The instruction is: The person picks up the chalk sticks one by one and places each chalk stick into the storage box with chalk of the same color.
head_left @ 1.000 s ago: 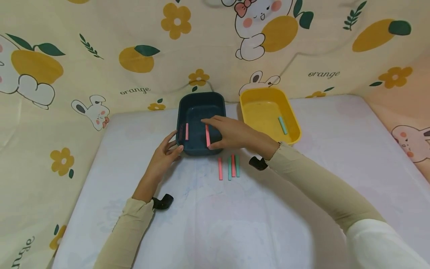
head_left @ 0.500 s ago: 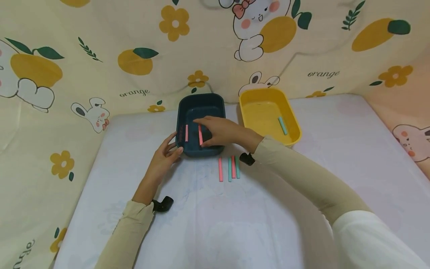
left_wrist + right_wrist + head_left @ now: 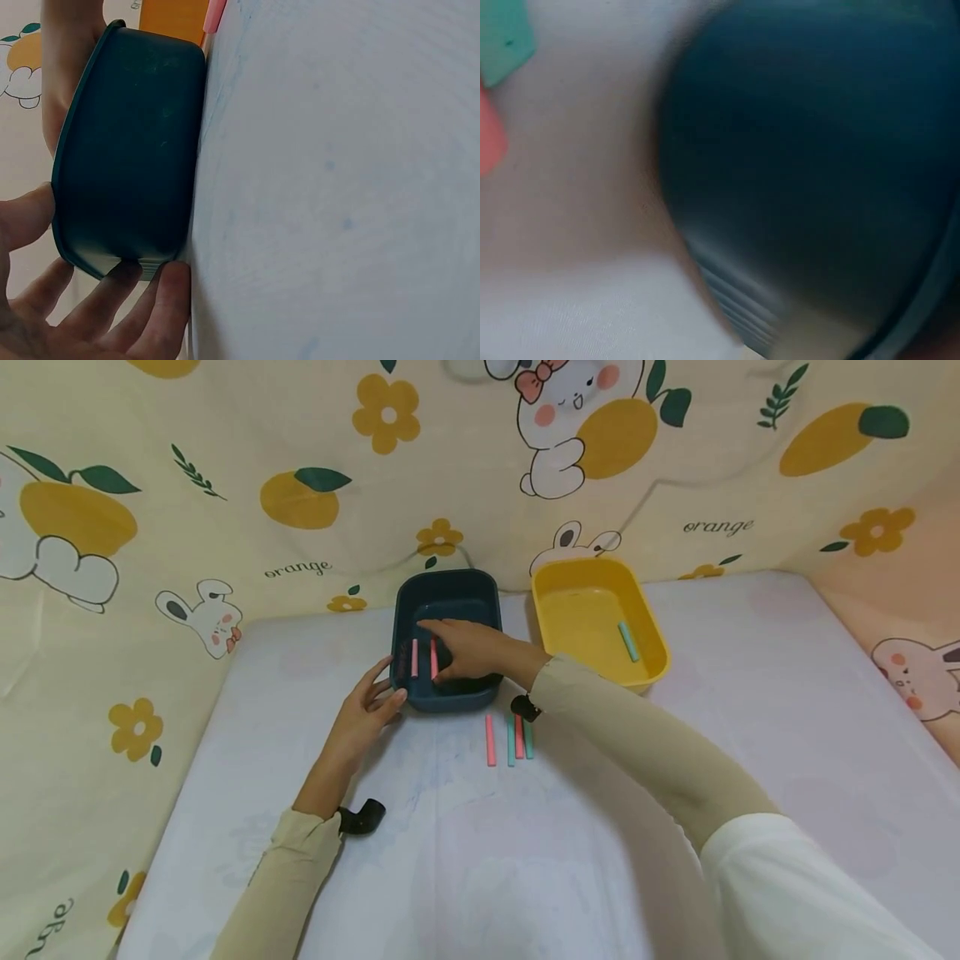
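Right hand [image 3: 468, 652] pinching pink stick [image 3: 433, 658], carried further left inside dark bin [image 3: 447, 589]; left hand [image 3: 363, 710] unmoved, fingers relaxed against bin corner

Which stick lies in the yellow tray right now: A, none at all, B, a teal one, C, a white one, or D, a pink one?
B: in the head view a single teal stick lies inside the yellow tray, while the pink sticks sit in the dark blue tray.
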Available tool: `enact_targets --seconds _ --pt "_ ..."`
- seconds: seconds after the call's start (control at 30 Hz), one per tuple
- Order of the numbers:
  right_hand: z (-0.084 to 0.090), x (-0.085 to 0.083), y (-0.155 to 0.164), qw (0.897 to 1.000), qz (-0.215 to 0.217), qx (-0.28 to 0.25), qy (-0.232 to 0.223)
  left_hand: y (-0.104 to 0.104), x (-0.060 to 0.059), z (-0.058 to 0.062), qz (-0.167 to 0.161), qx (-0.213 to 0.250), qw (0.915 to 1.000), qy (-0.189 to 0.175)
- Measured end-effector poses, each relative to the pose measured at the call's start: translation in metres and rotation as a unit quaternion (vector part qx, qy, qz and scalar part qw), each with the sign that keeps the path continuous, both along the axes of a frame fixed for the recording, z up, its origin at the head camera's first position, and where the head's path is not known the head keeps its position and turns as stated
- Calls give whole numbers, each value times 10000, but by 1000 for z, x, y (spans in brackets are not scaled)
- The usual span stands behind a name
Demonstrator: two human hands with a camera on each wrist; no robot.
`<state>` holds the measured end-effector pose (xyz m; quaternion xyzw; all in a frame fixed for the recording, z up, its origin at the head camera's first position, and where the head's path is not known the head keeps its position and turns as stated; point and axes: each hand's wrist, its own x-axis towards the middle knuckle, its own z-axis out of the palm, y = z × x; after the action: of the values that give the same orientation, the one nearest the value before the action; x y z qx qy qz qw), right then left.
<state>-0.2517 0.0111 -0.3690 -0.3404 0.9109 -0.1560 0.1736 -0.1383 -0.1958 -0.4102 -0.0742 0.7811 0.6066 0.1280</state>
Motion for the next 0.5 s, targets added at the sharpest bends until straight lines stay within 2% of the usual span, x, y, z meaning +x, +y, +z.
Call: enact_targets --seconds 0.5 --pt "-12 -10 -14 9992 -134 361 -66 1 1 2 26 10 10000 69"
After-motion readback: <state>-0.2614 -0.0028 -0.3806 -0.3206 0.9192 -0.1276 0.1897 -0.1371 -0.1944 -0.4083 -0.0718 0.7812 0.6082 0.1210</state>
